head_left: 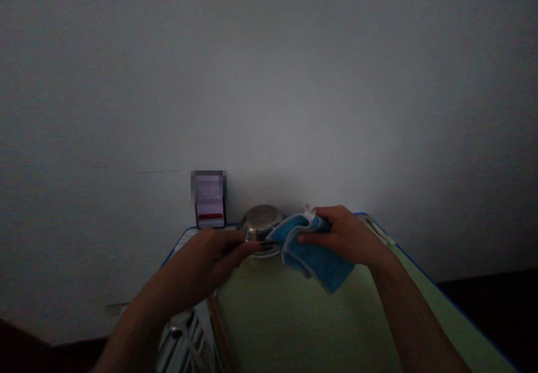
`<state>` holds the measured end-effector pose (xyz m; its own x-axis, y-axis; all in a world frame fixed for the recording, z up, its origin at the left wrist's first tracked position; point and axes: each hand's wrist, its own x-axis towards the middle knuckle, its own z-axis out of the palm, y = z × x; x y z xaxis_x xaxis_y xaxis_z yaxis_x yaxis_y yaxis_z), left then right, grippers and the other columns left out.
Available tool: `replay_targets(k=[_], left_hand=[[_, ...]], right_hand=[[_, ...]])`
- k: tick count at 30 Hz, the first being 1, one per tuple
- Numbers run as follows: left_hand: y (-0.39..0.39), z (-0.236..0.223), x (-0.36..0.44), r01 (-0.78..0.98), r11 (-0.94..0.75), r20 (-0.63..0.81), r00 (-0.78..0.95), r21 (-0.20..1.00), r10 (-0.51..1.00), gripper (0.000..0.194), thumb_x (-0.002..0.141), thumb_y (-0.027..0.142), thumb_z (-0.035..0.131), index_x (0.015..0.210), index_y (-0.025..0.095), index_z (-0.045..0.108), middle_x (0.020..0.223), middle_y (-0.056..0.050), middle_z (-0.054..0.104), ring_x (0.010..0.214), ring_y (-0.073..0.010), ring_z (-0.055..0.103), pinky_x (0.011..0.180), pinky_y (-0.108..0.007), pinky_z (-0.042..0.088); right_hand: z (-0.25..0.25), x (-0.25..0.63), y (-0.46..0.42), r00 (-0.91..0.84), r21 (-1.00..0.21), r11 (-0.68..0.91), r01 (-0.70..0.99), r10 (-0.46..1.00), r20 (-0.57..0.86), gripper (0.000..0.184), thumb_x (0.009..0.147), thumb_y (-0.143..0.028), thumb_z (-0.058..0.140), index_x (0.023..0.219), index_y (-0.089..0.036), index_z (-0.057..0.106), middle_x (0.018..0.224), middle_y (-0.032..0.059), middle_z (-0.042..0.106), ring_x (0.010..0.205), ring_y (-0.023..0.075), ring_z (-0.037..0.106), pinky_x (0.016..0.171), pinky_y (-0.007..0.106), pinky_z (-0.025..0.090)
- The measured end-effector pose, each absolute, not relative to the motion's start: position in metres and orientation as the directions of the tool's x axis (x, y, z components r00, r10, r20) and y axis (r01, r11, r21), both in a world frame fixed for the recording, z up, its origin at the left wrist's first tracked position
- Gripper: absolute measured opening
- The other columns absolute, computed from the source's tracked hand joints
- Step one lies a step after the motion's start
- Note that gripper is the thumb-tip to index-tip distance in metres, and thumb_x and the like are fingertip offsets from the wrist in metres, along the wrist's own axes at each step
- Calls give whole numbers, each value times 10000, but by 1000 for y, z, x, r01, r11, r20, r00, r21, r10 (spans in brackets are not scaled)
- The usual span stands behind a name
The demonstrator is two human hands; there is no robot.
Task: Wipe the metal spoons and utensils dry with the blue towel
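While the left hand (pixel 210 258) is grasping a thin utensil (pixel 270 243) in its fingers (pixel 249 247) above the tabletop (pixel 290 322), the right hand (pixel 344 235) is clasping a blue cloth (pixel 323 262) over the utensil's other end.

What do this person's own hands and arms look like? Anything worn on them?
The left hand and right hand are ungloved, and the forearms look sleeveless where visible. I can make out no watch, cables or markings; it's too dim for finer detail.
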<state>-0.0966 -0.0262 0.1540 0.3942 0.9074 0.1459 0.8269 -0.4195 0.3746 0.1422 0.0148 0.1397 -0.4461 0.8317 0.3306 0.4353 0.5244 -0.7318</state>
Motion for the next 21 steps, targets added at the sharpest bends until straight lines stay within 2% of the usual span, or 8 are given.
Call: replay_targets(k=[2, 4, 6, 9, 12, 16, 18, 21], left_hand=[[-27, 153, -92, 816, -409, 167, 374, 409, 912, 419, 845, 461, 356, 631, 151, 539, 524, 40, 442, 495, -96, 439, 473, -204, 279], [-28, 152, -85, 798, -400, 200, 346, 450, 916, 422, 850, 459, 343, 636, 151, 536, 529, 39, 448, 501, -98, 442, 471, -203, 284], [-29, 152, -76, 776, -395, 218, 329, 492, 919, 428, 858, 456, 328, 646, 152, 542, 542, 34, 469, 515, -103, 455, 480, -203, 302], [-29, 150, -64, 749, -398, 215, 336, 530, 917, 429, 864, 452, 320, 666, 154, 557, 578, 21, 515, 554, -117, 490, 510, -207, 336], [-31, 151, -59, 753, -391, 225, 320, 529, 920, 417, 858, 451, 337, 667, 162, 568, 593, 16, 555, 566, -127, 512, 524, -214, 351], [-33, 153, -63, 758, -359, 219, 285, 544, 933, 367, 842, 446, 382, 734, 184, 615, 663, 11, 630, 618, -146, 561, 564, -226, 380], [-33, 154, -67, 765, -351, 215, 279, 540, 936, 357, 834, 449, 398, 746, 188, 626, 668, 11, 646, 622, -151, 576, 570, -232, 386], [-34, 156, -72, 791, -338, 208, 268, 509, 941, 372, 833, 464, 391, 779, 194, 643, 679, 6, 664, 623, -158, 589, 571, -240, 390]], right_hand=[[136, 140, 18, -236, -867, 427, 257, 898, 373, 242, 639, -404, 670, 722, -179, 638, 656, -13, 643, 587, 132, 569, 524, 236, 425], [135, 135, 19, -5, -936, 340, -93, 940, 342, 271, 646, -404, 665, 822, -202, 619, 739, -7, 674, 612, 148, 604, 569, 276, 470], [137, 129, 19, 132, -876, 326, -355, 945, 299, 295, 649, -388, 667, 885, -225, 597, 805, -7, 686, 649, 160, 626, 615, 307, 494], [140, 123, 18, 232, -784, 369, -498, 929, 290, 276, 677, -380, 649, 891, -216, 591, 834, 7, 685, 730, 169, 635, 682, 316, 501], [138, 120, 17, 270, -749, 401, -528, 915, 300, 271, 738, -404, 580, 921, -204, 577, 855, 17, 671, 763, 164, 627, 710, 314, 494], [126, 116, 21, 284, -788, 406, -462, 910, 302, 309, 768, -433, 527, 976, -205, 555, 888, 22, 651, 756, 156, 611, 709, 315, 482], [121, 116, 23, 271, -834, 421, -357, 901, 339, 341, 777, -459, 498, 995, -202, 554, 903, 32, 647, 780, 162, 600, 722, 316, 472], [118, 121, 26, 195, -910, 409, -71, 900, 390, 380, 769, -508, 480, 938, -183, 582, 885, 49, 648, 814, 184, 587, 734, 323, 457]])
